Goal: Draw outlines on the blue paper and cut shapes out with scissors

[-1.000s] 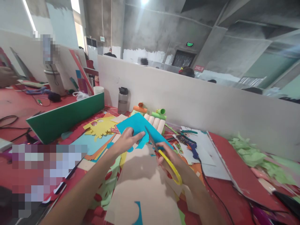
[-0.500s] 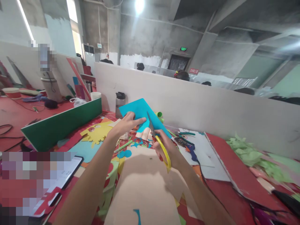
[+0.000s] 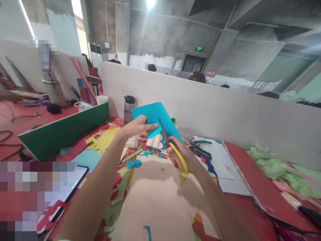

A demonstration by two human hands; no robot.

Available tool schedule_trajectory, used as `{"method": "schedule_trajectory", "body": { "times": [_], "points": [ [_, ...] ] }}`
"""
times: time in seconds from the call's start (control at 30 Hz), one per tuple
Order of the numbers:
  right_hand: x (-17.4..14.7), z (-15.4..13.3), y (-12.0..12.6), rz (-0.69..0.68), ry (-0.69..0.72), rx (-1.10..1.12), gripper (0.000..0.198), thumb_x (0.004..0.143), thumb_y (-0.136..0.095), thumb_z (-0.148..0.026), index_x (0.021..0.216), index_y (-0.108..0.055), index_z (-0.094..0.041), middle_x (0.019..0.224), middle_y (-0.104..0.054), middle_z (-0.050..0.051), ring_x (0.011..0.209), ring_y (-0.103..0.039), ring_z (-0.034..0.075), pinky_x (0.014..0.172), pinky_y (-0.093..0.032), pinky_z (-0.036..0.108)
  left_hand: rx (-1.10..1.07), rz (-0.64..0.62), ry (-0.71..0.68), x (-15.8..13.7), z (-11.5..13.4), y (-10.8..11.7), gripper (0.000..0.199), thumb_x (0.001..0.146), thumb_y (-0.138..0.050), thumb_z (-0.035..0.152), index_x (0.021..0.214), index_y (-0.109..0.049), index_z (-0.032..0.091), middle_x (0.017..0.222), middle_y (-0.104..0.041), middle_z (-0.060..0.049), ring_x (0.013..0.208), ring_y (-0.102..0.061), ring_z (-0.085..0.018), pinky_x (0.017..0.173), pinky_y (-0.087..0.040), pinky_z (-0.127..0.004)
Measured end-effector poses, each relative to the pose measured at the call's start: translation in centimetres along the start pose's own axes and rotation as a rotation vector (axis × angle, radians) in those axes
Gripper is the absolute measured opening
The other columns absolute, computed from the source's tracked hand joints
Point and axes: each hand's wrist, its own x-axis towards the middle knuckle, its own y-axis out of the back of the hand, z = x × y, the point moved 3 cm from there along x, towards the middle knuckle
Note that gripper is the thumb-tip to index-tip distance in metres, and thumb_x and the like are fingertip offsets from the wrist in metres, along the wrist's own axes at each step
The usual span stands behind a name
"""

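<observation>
Head view: I've got the left hand [image 3: 136,127] pinching a sheet of turquoise paper [image 3: 155,117], thumb on the near face, fingers curled behind it, sheet held up off the table and tilted toward the back partition. Right hand [image 3: 182,155] is closed through the yellow handles of the scissors [image 3: 173,147]; blades point up and away, their tips on the lower right part of the sheet. Blades look nearly together, can't tell the exact gap.

Surface: red table [image 3: 240,201] buried in craft scraps. Directly under my forearms a big beige card sheet [image 3: 155,201] with a small turquoise offcut near its close edge. Left of it yellow and light-blue cut shapes [image 3: 102,140], a phone [image 3: 66,189] with its screen lit near the left edge. Right of the hands a white sheet [image 3: 223,170] with a dark glue gun [image 3: 203,157] and its cable on it, then a pile of pale green paper shreds [image 3: 271,165] far right. A green board [image 3: 62,132] stands on edge at left. A dark-capped water bottle [image 3: 128,108] and a white cup [image 3: 102,99] sit against the pale partition wall [image 3: 213,110].

Room: bare concrete walls and ceiling, a bright ceiling light, green exit sign [image 3: 199,48] over a dark doorway. Tops of other people's heads show beyond the partition
</observation>
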Motion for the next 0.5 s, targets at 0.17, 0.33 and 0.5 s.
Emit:
{"method": "schedule_trajectory", "body": {
  "times": [0.17,0.33,0.5],
  "points": [
    [-0.4,-1.2,0.8,-0.036,-0.011,-0.028,0.048,0.09,-0.059,-0.066,0.109,-0.054,-0.022,0.067,-0.048,-0.007,0.045,-0.04,0.008,0.043,-0.033,0.021,0.068,-0.059,-0.022,-0.1,0.1,0.3,0.054,0.068,-0.08,0.056,0.05,-0.042,0.022,0.059,-0.038,0.002,0.055,-0.042,-0.013,0.052,-0.028,-0.029],
    [-0.4,-1.1,1.4,-0.066,0.015,-0.045,0.042,0.092,-0.062,-0.056,0.112,-0.055,-0.019,0.068,-0.049,-0.006,0.051,-0.041,0.01,0.048,-0.036,0.022,0.128,-0.077,0.036,0.0,0.1,0.3,0.055,0.066,-0.08,0.06,0.056,-0.041,0.023,0.056,-0.035,0.004,0.05,-0.037,-0.012,0.049,-0.022,-0.03],
    [0.0,0.1,1.9,-0.021,0.167,0.004,0.03,0.09,-0.067,-0.046,0.107,-0.063,-0.021,0.067,-0.054,-0.003,0.049,-0.045,0.011,0.044,-0.037,0.022,0.196,-0.138,0.057,-0.3,1.2,0.4,0.052,0.07,-0.079,0.055,0.059,-0.04,0.022,0.057,-0.035,0.005,0.05,-0.036,-0.011,0.049,-0.022,-0.029]
  ]
}}
